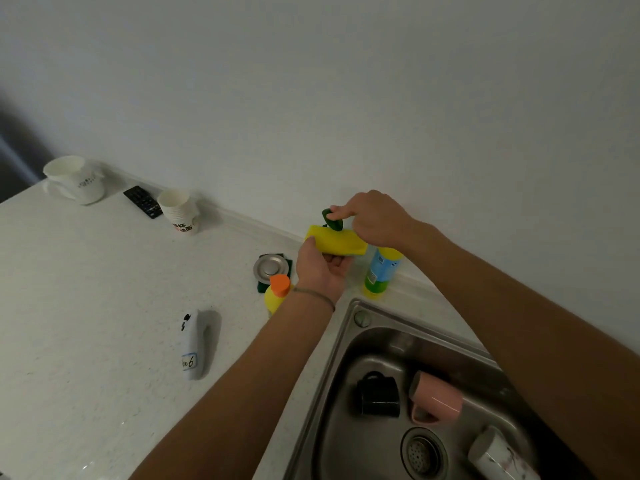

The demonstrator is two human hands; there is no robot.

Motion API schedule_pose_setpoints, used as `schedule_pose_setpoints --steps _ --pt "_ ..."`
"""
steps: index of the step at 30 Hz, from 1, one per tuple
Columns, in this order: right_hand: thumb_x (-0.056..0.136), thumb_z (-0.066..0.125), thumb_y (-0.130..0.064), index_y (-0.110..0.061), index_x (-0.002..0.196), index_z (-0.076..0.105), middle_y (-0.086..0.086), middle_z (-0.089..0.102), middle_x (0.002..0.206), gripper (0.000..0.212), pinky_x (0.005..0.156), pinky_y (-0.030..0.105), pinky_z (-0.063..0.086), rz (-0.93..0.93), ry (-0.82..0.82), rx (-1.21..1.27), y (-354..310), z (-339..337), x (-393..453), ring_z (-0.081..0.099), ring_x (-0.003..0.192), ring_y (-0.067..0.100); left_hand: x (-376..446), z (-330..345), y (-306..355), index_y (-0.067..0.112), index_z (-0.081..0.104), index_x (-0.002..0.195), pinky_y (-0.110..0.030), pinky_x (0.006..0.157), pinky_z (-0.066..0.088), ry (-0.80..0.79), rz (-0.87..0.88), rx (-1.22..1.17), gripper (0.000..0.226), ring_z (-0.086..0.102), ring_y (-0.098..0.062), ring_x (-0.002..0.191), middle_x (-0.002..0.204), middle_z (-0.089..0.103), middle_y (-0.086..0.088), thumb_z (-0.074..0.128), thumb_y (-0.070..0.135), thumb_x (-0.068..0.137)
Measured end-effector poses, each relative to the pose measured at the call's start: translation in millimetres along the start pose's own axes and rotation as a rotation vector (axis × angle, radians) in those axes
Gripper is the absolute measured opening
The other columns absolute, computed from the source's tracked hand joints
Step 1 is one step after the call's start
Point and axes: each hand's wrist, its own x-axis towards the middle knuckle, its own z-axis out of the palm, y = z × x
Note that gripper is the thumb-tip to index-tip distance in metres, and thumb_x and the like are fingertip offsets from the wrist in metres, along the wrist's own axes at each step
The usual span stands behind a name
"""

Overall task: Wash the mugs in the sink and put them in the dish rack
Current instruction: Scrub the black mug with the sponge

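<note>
Yellow sponge, folded or rolled into a short tube, is held above the white counter just behind the stainless-steel sink, gripped from below by the person's left hand, whose fingers curl up around its near side with the thumb against its left end. The right hand comes in over the sponge from the sink side, its fingers bent and its forefinger and thumb pinching a dark green cap-like piece that sits on top of the sponge; what that piece belongs to cannot be told. Down in the sink basin three mugs lie unwashed: a black mug toward the basin's left, a pink mug on its side just to the right of it, and a white patterned mug tipped over at the basin's near right, beside the drain strainer. Just behind the sink's far corner stands a bottle with a blue label and a green base, partly hidden by the right wrist. Left of the sink's corner sit an orange-capped yellow bottle and a metal sink plug resting on something dark green. Farther left of the sink along the counter lie a white handheld device with a handwritten label, a stack of paper cups, a black remote control and a white jug.
</note>
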Motion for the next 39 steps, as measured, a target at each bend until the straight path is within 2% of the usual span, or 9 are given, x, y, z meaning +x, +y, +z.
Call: schedule_pose_setpoints --steps 2,14,17,20,23,28,30,34,39 --pt "0.091 0.042 0.006 -0.028 0.133 0.065 0.006 0.062 0.136 0.059 0.087 0.038 0.049 0.007 0.017 0.006 2 1 3 0.062 0.107 0.028 2 2 0 0.001 0.046 0.145 -0.046 0.097 0.046 -0.010 -0.010 -0.036 0.048 0.063 -0.034 0.105 0.100 0.060 -0.017 0.039 0.034 0.111" --pt "0.100 0.041 -0.007 -0.028 0.132 0.067 0.007 0.070 0.114 0.046 0.053 0.023 0.030 0.052 -0.008 -0.019 0 10 7 0.042 0.059 0.009 5 -1 -2 0.000 0.048 0.143 -0.047 0.099 0.047 0.014 -0.022 -0.060 0.048 0.062 -0.028 0.086 0.097 0.061 -0.016 0.041 0.034 0.110" --pt "0.101 0.043 -0.009 -0.024 0.134 0.065 0.007 0.068 0.123 0.043 0.064 0.027 0.039 0.057 -0.024 -0.041 -3 8 6 0.053 0.074 0.015 3 -3 -1 0.002 0.047 0.145 -0.048 0.104 0.046 0.007 -0.019 -0.030 0.048 0.064 -0.033 0.106 0.111 0.063 -0.018 0.041 0.034 0.110" --pt "0.096 0.042 -0.001 -0.026 0.141 0.059 0.007 0.057 0.142 0.054 0.086 0.034 0.046 0.057 -0.040 -0.015 -7 3 1 0.059 0.113 0.027 -2 -6 0 0.004 0.044 0.147 -0.048 0.102 0.045 0.003 -0.037 -0.015 0.048 0.053 -0.038 0.134 0.141 0.055 -0.023 0.041 0.034 0.110" --pt "0.090 0.043 0.004 -0.026 0.142 0.057 -0.001 0.048 0.152 0.063 0.086 0.027 0.040 0.066 -0.032 0.058 -5 2 -6 0.054 0.124 0.026 -7 -9 -3 0.006 0.043 0.148 -0.048 0.099 0.048 -0.004 -0.055 -0.004 0.047 0.054 -0.037 0.133 0.132 0.059 -0.021 0.042 0.033 0.110" --pt "0.091 0.048 -0.002 -0.021 0.129 0.068 0.004 0.064 0.135 0.047 0.097 0.025 0.045 0.186 0.183 0.372 -7 23 -47 0.062 0.115 0.020 -27 -29 -14 0.006 0.049 0.143 -0.048 0.085 0.054 -0.115 -0.093 0.188 0.041 0.064 -0.031 0.098 0.114 0.063 -0.019 0.041 0.030 0.110" --pt "0.095 0.051 -0.013 -0.019 0.120 0.073 0.002 0.070 0.124 0.034 0.102 0.037 0.048 0.290 0.240 0.467 -3 44 -73 0.063 0.113 0.020 -34 -45 -22 0.007 0.051 0.140 -0.049 0.089 0.054 -0.152 -0.094 0.371 0.038 0.064 -0.032 0.102 0.118 0.064 -0.018 0.044 0.028 0.109" --pt "0.093 0.058 -0.034 -0.010 0.100 0.074 0.014 0.074 0.100 0.029 0.083 0.049 0.059 0.658 0.195 0.871 15 98 -127 0.070 0.090 0.032 -49 -73 -41 0.007 0.053 0.142 -0.049 0.095 0.054 -0.185 -0.107 0.716 0.039 0.061 -0.035 0.118 0.132 0.061 -0.017 0.051 0.023 0.107" --pt "0.101 0.056 -0.040 -0.010 0.115 0.068 0.011 0.074 0.104 0.035 0.076 0.038 0.056 0.894 0.210 1.499 25 166 -191 0.070 0.095 0.027 -52 -100 -78 0.008 0.071 0.121 -0.048 0.096 0.057 -0.217 -0.001 1.101 0.025 0.068 -0.030 0.107 0.121 0.072 -0.017 0.064 0.019 0.100"
